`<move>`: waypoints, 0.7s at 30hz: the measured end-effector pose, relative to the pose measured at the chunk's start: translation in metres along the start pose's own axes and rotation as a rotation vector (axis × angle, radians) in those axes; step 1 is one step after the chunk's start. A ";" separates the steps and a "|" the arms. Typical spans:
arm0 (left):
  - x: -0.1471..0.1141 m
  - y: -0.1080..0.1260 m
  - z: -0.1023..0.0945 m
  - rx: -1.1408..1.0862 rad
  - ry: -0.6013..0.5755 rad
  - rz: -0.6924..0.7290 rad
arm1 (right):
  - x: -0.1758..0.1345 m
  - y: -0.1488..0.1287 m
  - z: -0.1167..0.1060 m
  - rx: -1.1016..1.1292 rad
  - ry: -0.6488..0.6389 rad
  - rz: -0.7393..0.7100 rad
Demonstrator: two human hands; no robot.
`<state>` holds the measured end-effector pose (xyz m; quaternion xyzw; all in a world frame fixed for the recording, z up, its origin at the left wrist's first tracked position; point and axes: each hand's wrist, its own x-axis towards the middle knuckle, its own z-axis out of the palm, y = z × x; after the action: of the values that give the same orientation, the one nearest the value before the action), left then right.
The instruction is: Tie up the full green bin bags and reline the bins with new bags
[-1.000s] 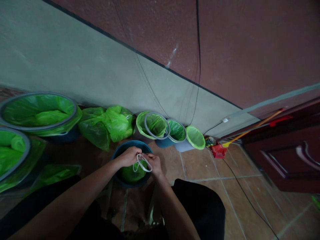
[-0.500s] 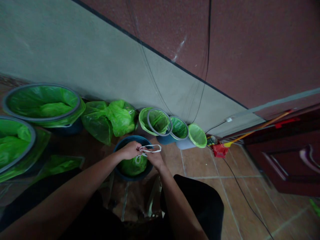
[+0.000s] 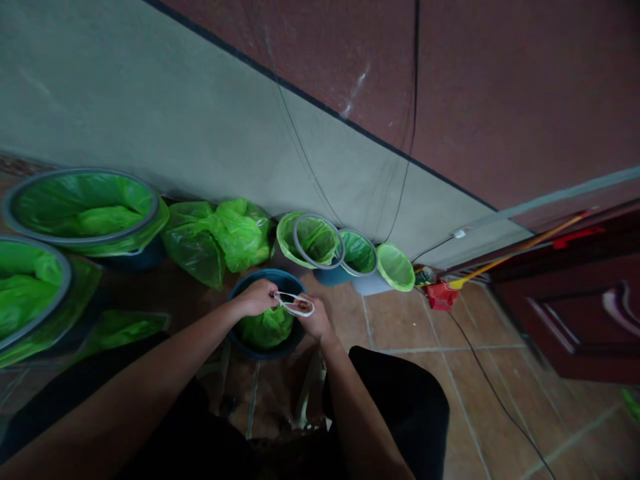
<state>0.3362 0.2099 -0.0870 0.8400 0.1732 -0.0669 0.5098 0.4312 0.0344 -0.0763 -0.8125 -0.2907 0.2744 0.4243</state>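
A white drawstring [image 3: 299, 312] is stretched in a loop between my two hands, above a dark blue bin [image 3: 234, 343]. My left hand [image 3: 257, 297] pinches its left end near the bin's middle. On the other side, my right hand [image 3: 316, 319] has its fingers closed on the right end of the loop. Below them a bunched green garbage bag [image 3: 267, 331] sits inside the bin. The hands partly cover the bag's top and the bin's rim.
Two large green-lined bins [image 3: 83, 238] stand at left, beside crumpled green bags [image 3: 240, 233] along the wall. Several small lined bins [image 3: 395, 267] are right of those. A red dustpan [image 3: 441, 295], a yellow-handled stick [image 3: 520, 251] and a floor cable [image 3: 493, 390] lie toward the door [image 3: 575, 313].
My hands have drawn slightly apart, and the white drawstring loop now spans the gap between them. The loop's far end has shifted lower, onto my right fingers.
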 end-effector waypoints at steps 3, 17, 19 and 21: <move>0.000 0.001 -0.003 0.016 0.026 -0.031 | -0.006 -0.005 -0.023 -0.433 -0.017 0.047; -0.005 0.009 0.001 -0.163 0.097 -0.054 | 0.006 -0.007 0.044 0.192 0.276 0.494; -0.004 0.009 0.001 -0.182 0.106 -0.033 | 0.017 -0.006 0.051 0.511 0.336 0.541; -0.003 0.009 0.001 -0.224 0.139 -0.027 | 0.021 -0.004 0.055 0.714 0.404 0.516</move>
<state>0.3371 0.2048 -0.0794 0.7781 0.2257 0.0044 0.5861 0.4062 0.0800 -0.1039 -0.6986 0.1207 0.2900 0.6429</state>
